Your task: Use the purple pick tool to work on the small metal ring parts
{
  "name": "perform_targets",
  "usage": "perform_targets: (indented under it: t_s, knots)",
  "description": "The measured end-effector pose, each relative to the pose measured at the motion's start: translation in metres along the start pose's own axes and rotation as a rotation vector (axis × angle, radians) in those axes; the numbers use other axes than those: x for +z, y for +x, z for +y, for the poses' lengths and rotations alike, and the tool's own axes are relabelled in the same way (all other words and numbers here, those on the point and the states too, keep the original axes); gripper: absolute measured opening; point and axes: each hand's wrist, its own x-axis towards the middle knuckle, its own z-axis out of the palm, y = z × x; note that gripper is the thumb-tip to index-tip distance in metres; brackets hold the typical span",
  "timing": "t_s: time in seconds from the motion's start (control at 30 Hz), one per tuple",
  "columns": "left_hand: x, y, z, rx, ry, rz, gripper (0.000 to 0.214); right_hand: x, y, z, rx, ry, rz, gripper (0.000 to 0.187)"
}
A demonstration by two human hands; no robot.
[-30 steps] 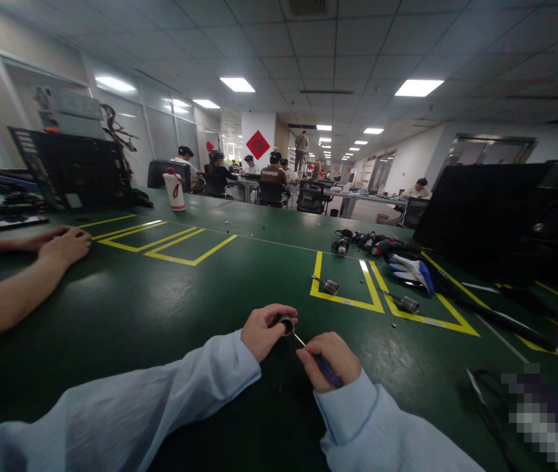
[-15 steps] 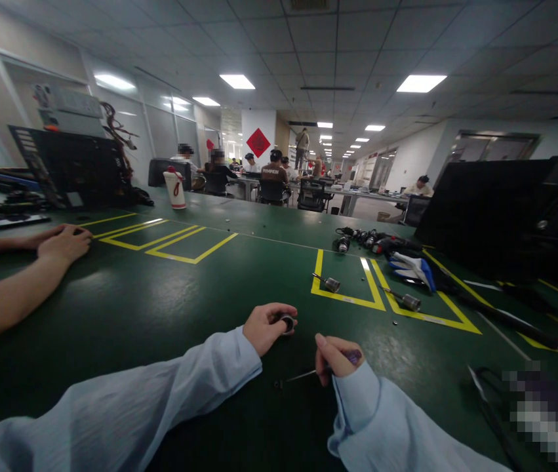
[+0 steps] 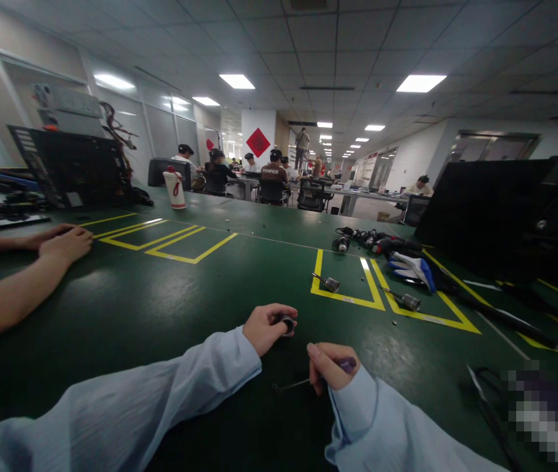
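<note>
My left hand [image 3: 265, 328] is closed around a hollow metal cylinder [image 3: 287, 324], its open end turned towards my right hand. In my right hand [image 3: 330, 367] is a screwdriver [image 3: 347, 363] with a purple handle, its thin shaft pointing left and slightly down. The shaft's tip meets a small dark part [image 3: 275, 388] low over the green table [image 3: 185, 367]; whether they touch is hard to tell. Just beyond my hands, a metal cylinder with a thin rod [image 3: 332, 284] lies inside a yellow-taped area. A similar cylinder [image 3: 410, 301] rests to its right.
A co-worker's hands [image 3: 66, 242] rest on the table at the left. White-and-blue gloves [image 3: 414, 270] and a bundle of dark cables [image 3: 364, 238] lie at the right. A white cup [image 3: 175, 189] stands at the back. A big black monitor [image 3: 495, 216] rises at the right.
My right hand has shifted slightly left and down with the screwdriver, whose tip now reaches the small dark part. My left hand has stayed put with the cylinder.
</note>
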Motion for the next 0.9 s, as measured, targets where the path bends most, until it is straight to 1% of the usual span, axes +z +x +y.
perform_targets:
  t_s: [0.2, 0.27, 0.33, 0.4, 0.47, 0.6, 0.67, 0.77, 0.83, 0.9]
  knots:
    - [-0.005, 0.001, -0.001, 0.021, 0.024, -0.030, 0.026, 0.002, -0.003, -0.012, 0.061, -0.121, 0.070, 0.049]
    - [-0.007, 0.002, -0.003, 0.041, 0.025, -0.043, 0.031, 0.004, -0.004, -0.013, 0.022, -0.192, 0.098, 0.047]
    - [-0.009, 0.003, -0.004, 0.063, 0.013, -0.039, 0.035, 0.007, -0.005, -0.011, -0.053, -0.266, 0.136, 0.047]
    - [-0.009, 0.004, -0.004, 0.077, -0.004, -0.030, 0.036, 0.010, -0.006, -0.008, -0.101, -0.279, 0.190, 0.048]
    - [-0.009, 0.004, -0.004, 0.076, -0.015, -0.028, 0.037, 0.010, -0.006, -0.006, -0.066, -0.194, 0.247, 0.048]
    - [-0.009, 0.004, -0.004, 0.066, -0.024, -0.031, 0.038, 0.002, -0.001, -0.006, 0.137, 0.069, 0.308, 0.046]
    - [-0.009, 0.004, -0.005, 0.060, -0.040, -0.027, 0.038, -0.003, 0.001, -0.006, 0.176, 0.150, 0.327, 0.047]
    - [-0.009, 0.005, -0.006, 0.058, -0.098, -0.012, 0.039, -0.008, 0.002, -0.006, 0.125, 0.187, 0.377, 0.046]
    - [-0.008, 0.004, -0.005, 0.072, -0.112, 0.003, 0.036, -0.006, 0.001, -0.005, 0.050, 0.112, 0.428, 0.044]
    - [-0.008, 0.003, -0.004, 0.093, -0.085, 0.013, 0.032, -0.003, 0.001, -0.003, -0.066, -0.018, 0.467, 0.041]
